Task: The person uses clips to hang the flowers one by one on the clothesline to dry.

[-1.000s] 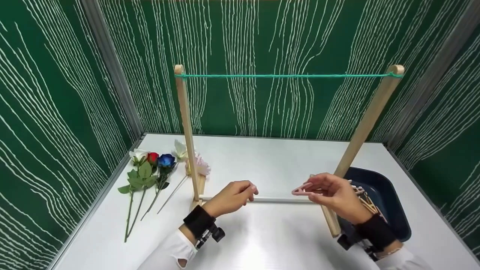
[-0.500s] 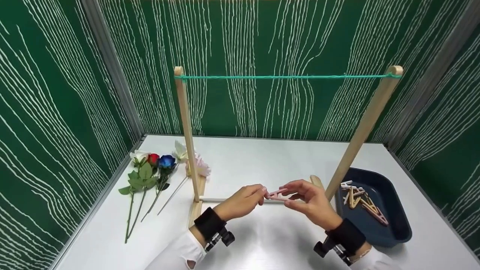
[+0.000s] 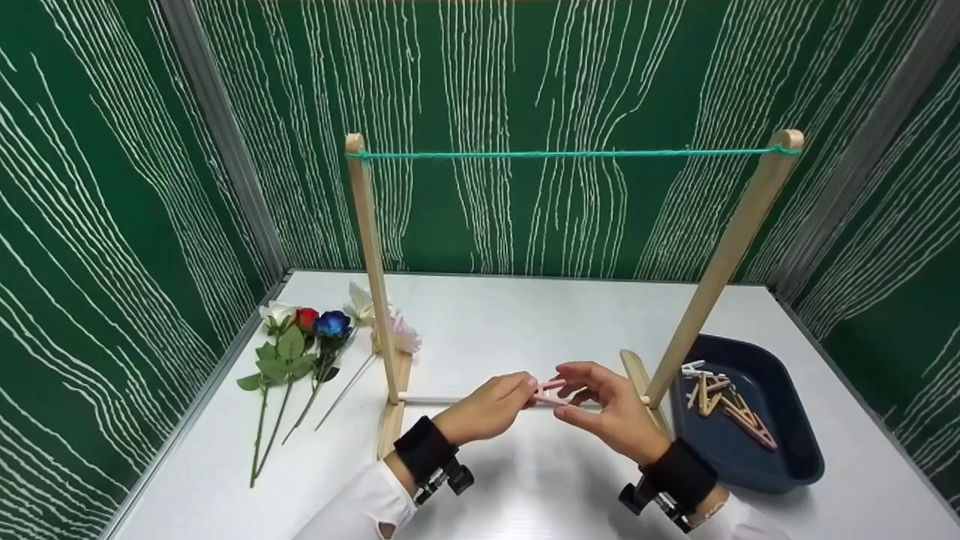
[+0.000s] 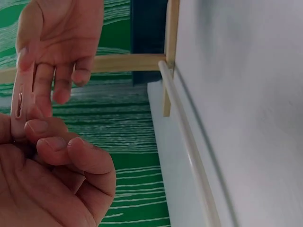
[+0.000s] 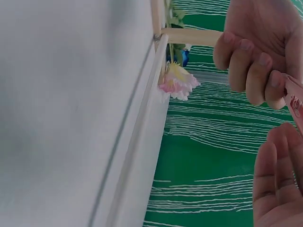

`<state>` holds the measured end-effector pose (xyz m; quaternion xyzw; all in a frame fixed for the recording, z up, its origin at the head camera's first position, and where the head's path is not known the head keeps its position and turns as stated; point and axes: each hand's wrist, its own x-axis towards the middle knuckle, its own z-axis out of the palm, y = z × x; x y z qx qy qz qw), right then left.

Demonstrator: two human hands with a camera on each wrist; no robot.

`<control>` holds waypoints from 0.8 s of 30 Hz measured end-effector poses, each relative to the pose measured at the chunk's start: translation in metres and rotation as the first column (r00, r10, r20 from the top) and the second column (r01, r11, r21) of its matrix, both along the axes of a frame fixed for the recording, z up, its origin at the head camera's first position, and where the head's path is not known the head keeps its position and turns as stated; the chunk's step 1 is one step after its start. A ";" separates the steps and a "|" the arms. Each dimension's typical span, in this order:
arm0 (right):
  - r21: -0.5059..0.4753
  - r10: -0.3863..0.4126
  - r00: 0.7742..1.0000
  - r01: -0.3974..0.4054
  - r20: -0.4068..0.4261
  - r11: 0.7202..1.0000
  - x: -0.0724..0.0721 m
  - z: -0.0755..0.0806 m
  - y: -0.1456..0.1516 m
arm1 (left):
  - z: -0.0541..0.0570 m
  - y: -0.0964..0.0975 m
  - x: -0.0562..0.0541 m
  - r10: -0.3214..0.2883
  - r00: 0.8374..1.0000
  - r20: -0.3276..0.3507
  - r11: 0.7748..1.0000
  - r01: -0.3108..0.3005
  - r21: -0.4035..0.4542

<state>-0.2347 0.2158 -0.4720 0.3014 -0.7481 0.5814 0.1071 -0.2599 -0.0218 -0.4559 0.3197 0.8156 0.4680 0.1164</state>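
Note:
A pink clothespin point(image 3: 549, 393) is held between the two hands, above the rod of a wooden frame. My left hand point(image 3: 487, 409) pinches its left end between thumb and fingers, the other fingers curled in. At its spread legs is my right hand point(image 3: 611, 412), thumb at the lower leg and fingertips by the upper one. From the left wrist, the right thumb lies against the far end of the clothespin point(image 4: 22, 99). Only part of the clothespin point(image 5: 296, 101) shows at the edge of the right wrist view.
A green cord point(image 3: 570, 154) spans two wooden posts point(image 3: 720, 285). On the right, a dark blue tray point(image 3: 802, 442) holds several clothespins point(image 3: 720, 397). Artificial flowers lie left: white point(image 3: 279, 311), red point(image 3: 306, 318), blue point(image 3: 333, 322) and pink point(image 3: 405, 337). Green walls surround the white table point(image 3: 510, 315).
My right hand has carried the clothespin left from beside the tray to my left hand, which moved slightly right and took its end. The clothespins in the tray came into fuller view.

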 end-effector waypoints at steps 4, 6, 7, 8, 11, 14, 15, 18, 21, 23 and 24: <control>0.143 -0.071 0.992 0.085 -0.103 0.986 0.002 0.004 -0.001 | 0.000 0.000 0.002 0.002 1.000 -0.031 1.000 -0.003 -0.029; 0.201 -0.083 0.985 0.112 -0.150 0.973 0.002 0.006 -0.001 | 0.000 0.001 0.002 0.007 0.999 -0.051 0.999 -0.009 -0.042; 0.226 -0.085 0.982 0.122 -0.169 0.966 0.002 0.007 -0.001 | -0.001 0.001 0.003 0.007 0.998 -0.059 0.999 -0.010 -0.047; 0.248 -0.083 0.980 0.128 -0.183 0.960 0.003 0.007 -0.001 | -0.001 0.001 0.003 0.007 0.998 -0.066 0.999 -0.010 -0.053; 0.308 -0.077 0.976 0.138 -0.202 0.941 0.004 0.008 0.001 | -0.002 0.001 0.004 0.004 0.997 -0.075 0.998 -0.009 -0.066; 0.360 -0.079 0.979 0.143 -0.187 0.922 0.006 0.009 0.002 | -0.004 0.001 0.004 0.004 0.997 -0.080 0.997 -0.009 -0.071; 0.373 -0.081 0.980 0.144 -0.181 0.917 0.006 0.010 0.003 | -0.004 0.001 0.004 0.007 0.997 -0.078 0.997 -0.012 -0.071; 0.397 -0.087 0.982 0.147 -0.166 0.906 0.007 0.011 0.004 | -0.004 0.000 0.004 0.025 0.997 -0.077 0.998 -0.030 -0.064; 0.414 -0.087 0.982 0.151 -0.170 0.898 0.007 0.012 0.005 | -0.003 -0.002 0.004 0.052 0.996 -0.069 0.997 -0.056 -0.048; 0.421 -0.082 0.982 0.148 -0.171 0.895 0.006 0.011 0.006 | -0.003 -0.004 0.004 0.070 0.995 -0.071 0.996 -0.073 -0.042; 0.422 -0.079 0.982 0.146 -0.173 0.895 0.006 0.011 0.006 | -0.003 -0.005 0.003 0.078 0.994 -0.073 0.996 -0.081 -0.041</control>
